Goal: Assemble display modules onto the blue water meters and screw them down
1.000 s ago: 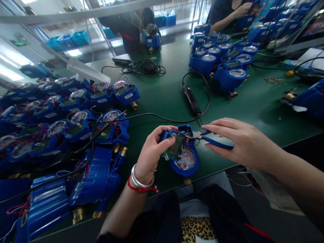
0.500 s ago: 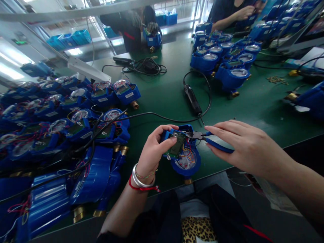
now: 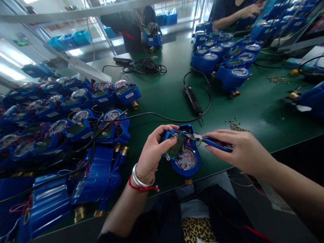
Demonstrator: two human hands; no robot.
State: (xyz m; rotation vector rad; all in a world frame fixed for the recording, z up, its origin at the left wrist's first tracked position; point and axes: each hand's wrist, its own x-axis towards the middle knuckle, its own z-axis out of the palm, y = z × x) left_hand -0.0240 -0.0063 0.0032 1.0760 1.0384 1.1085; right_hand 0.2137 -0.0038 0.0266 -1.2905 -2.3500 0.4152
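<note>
In front of me a blue water meter (image 3: 198,165) stands near the table's edge, with coloured wires over its round clear dial. My left hand (image 3: 157,147) is closed on the green circuit board (image 3: 176,148) in its blue frame, thumb on the board's face, tilted up from the meter body. My right hand (image 3: 234,148) grips blue-handled cutting pliers (image 3: 217,145). The pliers' jaws are at the top right edge of the board, by the wires; what lies between them is too small to make out.
A black electric screwdriver (image 3: 193,99) lies beyond the meter, its cable (image 3: 157,115) crossing leftward. Small screws (image 3: 236,126) lie past my right hand. Many blue meters (image 3: 78,128) crowd the left; more (image 3: 233,76) stand at back right. A co-worker's arm (image 3: 233,18) is at the far side.
My right hand has closed in around the pliers' handles and dropped slightly, uncovering the small screws behind it. The pliers' handles are closer together. My left hand and the meter stay put.
</note>
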